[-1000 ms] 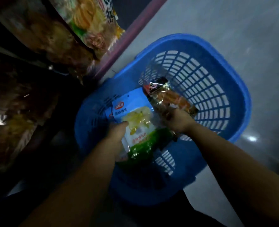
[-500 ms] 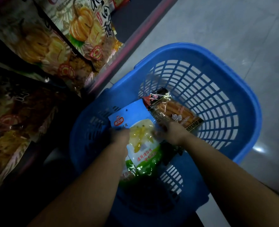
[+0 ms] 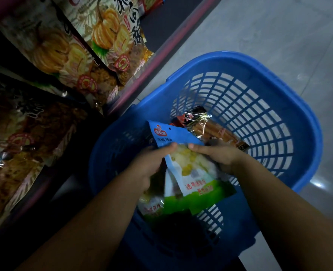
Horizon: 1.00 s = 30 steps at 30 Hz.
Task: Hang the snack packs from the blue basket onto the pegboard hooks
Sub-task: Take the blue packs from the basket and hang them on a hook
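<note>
Blue basket (image 3: pixel 306 133) on grey floor (image 3: pixel 269 32): both hands, left hand (image 3: pixel 150 163) and right hand (image 3: pixel 222 155), pinch a blue-topped snack pack (image 3: pixel 193 173). Brown snack pack (image 3: pixel 206 128) lies just behind, toward the far rim. Pumpkin-print bags (image 3: pixel 95 47) hang beside the basket's left edge.

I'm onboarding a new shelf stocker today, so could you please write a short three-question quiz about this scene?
1. True or false: both hands hold the blue-topped snack pack.
2. Which pack lies beyond it in the blue basket? A) orange-and-black pack B) pumpkin-print bag
3. Fill in: the pumpkin-print bags are on the camera's ___ side.

Key:
1. True: left hand and right hand grip it.
2. A, the orange-and-black pack.
3. Left.
</note>
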### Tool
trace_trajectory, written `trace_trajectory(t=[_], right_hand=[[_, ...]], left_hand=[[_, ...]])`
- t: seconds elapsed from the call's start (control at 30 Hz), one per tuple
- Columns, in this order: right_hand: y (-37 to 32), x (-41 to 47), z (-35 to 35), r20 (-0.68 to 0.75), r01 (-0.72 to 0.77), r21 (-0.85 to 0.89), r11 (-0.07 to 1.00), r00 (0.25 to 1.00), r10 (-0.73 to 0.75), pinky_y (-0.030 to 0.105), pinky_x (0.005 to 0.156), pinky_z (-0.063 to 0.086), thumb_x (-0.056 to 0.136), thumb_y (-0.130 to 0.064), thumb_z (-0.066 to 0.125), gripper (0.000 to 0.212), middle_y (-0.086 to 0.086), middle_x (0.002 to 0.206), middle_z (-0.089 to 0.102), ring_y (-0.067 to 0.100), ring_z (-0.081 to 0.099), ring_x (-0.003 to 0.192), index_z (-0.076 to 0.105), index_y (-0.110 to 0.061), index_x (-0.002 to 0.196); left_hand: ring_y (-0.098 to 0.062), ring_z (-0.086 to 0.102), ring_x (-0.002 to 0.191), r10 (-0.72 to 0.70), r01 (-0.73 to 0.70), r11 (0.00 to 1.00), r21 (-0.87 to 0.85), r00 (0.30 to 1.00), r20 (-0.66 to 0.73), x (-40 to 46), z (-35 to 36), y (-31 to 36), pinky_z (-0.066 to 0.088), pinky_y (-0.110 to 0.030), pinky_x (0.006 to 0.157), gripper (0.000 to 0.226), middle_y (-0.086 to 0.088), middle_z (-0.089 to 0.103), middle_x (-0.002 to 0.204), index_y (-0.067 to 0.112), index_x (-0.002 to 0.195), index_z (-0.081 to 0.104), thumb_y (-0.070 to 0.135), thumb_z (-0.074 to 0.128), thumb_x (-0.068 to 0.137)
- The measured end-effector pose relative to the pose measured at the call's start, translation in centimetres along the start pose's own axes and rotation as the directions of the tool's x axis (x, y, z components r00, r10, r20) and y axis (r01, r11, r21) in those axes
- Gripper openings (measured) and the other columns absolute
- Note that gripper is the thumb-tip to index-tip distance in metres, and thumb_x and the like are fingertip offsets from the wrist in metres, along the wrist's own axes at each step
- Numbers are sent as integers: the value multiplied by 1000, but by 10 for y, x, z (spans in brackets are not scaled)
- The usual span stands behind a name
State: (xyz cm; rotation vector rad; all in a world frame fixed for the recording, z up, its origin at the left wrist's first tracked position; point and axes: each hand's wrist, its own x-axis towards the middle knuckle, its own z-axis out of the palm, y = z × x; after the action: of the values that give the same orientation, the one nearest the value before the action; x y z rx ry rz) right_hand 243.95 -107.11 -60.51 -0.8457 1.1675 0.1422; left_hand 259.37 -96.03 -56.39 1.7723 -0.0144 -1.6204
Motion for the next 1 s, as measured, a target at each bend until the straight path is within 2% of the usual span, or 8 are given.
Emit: trace_trajectory(t=[0.1,0.17,0.43,0.53,0.6,0.73,0.93,1.0], right_hand=[[4,-1,3,132,-31,56,998,991,23,39,75,59,66,-29,75,53,14,99,74,29,72,88,62,-6,112],[4,-2,4,75,-7,28,1000,997,4,43,82,56,67,-25,75,55,16,106,72,32,70,94,61,-6,116],[-16,-27,-27,-317,232,166,959,933,-171,34,58,58,75,-6,75,46,12,94,75,25,73,72,58,-12,118],[-36,-66,-19,-385,328,141,934,887,-253,28,53,55,78,-17,74,32,5,77,76,18,71,61,67,-12,109],[-55,-109,-1,-442,386,79,919,840,-314,31,63,56,78,-31,75,26,2,78,76,18,71,66,72,-14,97],[-109,-222,52,-388,435,-6,900,829,-403,18,50,49,79,-35,73,18,-7,66,73,6,67,55,74,-18,74],[-215,-404,126,-215,472,-99,876,849,-482,18,45,47,84,-26,69,18,-8,59,70,6,62,49,71,-17,68],[-250,-460,153,-156,501,-124,857,843,-515,20,49,49,84,-25,69,18,-7,61,70,6,63,51,71,-17,68]], left_hand=[[-32,65,101,-12,31,987,-159,993,117,-5,-3,3,51,-45,90,30,-13,69,109,15,113,65,28,64,86],[-32,66,100,-15,30,992,-123,992,124,-9,-6,2,51,-47,91,33,-13,70,109,17,109,67,31,68,80],[-28,68,93,250,-280,956,-89,934,-254,-25,-31,11,52,-50,89,28,-4,73,94,20,87,69,42,75,70],[-30,66,95,312,-389,906,-167,880,-357,-55,-43,20,53,-49,87,12,-4,71,95,21,86,68,28,73,79],[-23,69,83,308,-425,872,-245,863,-402,-95,-48,31,55,-37,71,5,1,72,82,21,82,67,16,69,82],[-12,71,65,331,-478,805,-351,853,-403,-213,-57,71,54,-26,50,15,5,74,72,20,86,65,5,64,83],[-17,71,74,297,-570,725,-386,765,-571,-425,-78,157,58,-36,67,9,2,74,81,20,87,65,15,70,81],[-16,70,71,311,-628,688,-365,709,-634,-498,-88,185,58,-33,61,10,2,71,83,21,89,64,16,69,82]])
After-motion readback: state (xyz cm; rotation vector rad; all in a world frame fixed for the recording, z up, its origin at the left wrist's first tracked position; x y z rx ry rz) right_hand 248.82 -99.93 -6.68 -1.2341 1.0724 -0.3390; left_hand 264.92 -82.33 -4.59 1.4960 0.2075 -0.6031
